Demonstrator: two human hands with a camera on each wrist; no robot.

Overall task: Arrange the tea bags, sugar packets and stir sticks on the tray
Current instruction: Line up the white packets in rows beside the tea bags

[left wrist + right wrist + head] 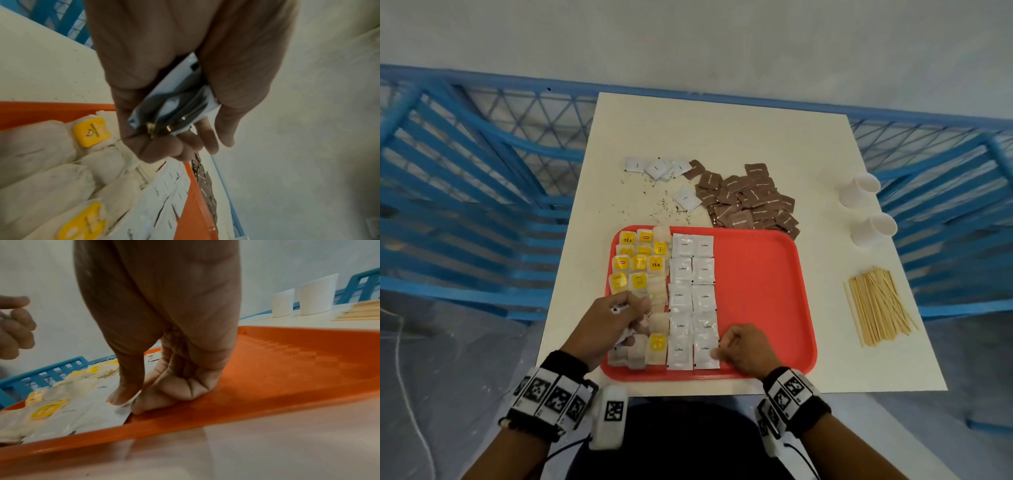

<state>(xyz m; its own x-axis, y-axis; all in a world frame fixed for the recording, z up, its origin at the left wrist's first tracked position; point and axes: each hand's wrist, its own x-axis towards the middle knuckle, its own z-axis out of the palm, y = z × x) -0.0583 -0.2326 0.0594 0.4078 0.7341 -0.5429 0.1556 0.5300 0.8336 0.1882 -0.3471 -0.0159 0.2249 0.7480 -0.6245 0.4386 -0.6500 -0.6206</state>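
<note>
A red tray (763, 274) lies on the table in front of me. Tea bags (640, 263) with yellow tags fill its left side. Beside them, white sachets (681, 270) lie in two columns. My left hand (626, 318) hovers over the near tea bags and grips a small stack of white sachets (174, 110). My right hand (720, 349) rests on the tray floor. Its thumb and curled forefinger pinch the right edge of the nearest white sachet (123, 408) in the right column (705, 349). Brown sugar packets (750, 198) are heaped behind the tray. Stir sticks (876, 305) lie in a bundle to the right.
A few more white sachets (657, 169) and loose tea crumbs (664, 205) lie behind the tray at the left. Two white paper cups (859, 192) (873, 229) stand at the right edge. The tray's right half (287, 366) is bare. Blue railings (465, 205) flank the table.
</note>
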